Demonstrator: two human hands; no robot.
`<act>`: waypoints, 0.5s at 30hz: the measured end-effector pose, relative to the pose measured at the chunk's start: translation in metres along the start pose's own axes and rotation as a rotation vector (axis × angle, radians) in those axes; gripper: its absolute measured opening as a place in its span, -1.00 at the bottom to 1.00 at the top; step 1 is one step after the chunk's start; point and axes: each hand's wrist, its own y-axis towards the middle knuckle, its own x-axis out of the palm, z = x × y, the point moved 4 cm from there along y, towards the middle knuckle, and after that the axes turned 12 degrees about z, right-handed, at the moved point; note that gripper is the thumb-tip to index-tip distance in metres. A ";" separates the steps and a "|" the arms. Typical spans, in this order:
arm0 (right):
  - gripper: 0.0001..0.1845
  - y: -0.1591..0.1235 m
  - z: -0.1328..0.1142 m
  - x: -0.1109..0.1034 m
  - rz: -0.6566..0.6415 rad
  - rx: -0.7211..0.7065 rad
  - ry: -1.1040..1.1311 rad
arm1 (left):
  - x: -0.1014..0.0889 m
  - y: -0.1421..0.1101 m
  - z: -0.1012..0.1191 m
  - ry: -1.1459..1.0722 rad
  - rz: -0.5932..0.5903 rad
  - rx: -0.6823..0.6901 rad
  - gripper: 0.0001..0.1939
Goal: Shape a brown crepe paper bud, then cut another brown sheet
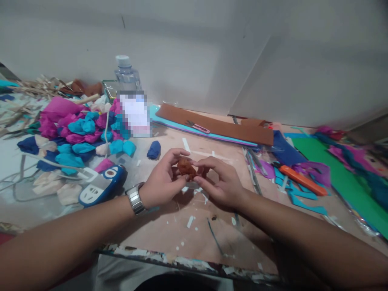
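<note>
Between my two hands, above the middle of the table, is a small brown crumpled paper ball (185,168). My left hand (165,178), with a metal watch (136,199) at its wrist, curls its fingers and thumb round the ball from the left. From the other side my right hand (220,180) pinches the ball's right edge between thumb and fingertips. A dark blue crumpled paper piece (154,150) lies on the table just beyond my left hand.
Pink, blue and cream paper pieces (69,133) heap at left, beside a blue-white power strip (101,184). Behind stand a bottle (127,76) and a blurred-out phone-like object (135,115). Brown sheets (212,123) carry small pink-handled scissors (198,127). An orange utility knife (301,180) lies right.
</note>
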 end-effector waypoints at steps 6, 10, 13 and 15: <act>-0.82 -0.002 0.003 0.004 -0.051 0.047 0.058 | 0.000 -0.003 -0.002 0.013 -0.047 0.003 -0.40; -0.86 -0.002 0.002 0.005 -0.057 0.063 0.057 | -0.002 -0.003 -0.003 0.001 -0.036 -0.015 -0.40; -0.89 -0.001 0.001 0.005 -0.028 0.108 0.057 | -0.001 -0.003 -0.001 0.014 -0.027 -0.001 -0.42; -0.91 0.000 0.001 0.004 -0.008 0.147 0.069 | 0.000 -0.003 0.001 0.039 -0.018 0.007 -0.43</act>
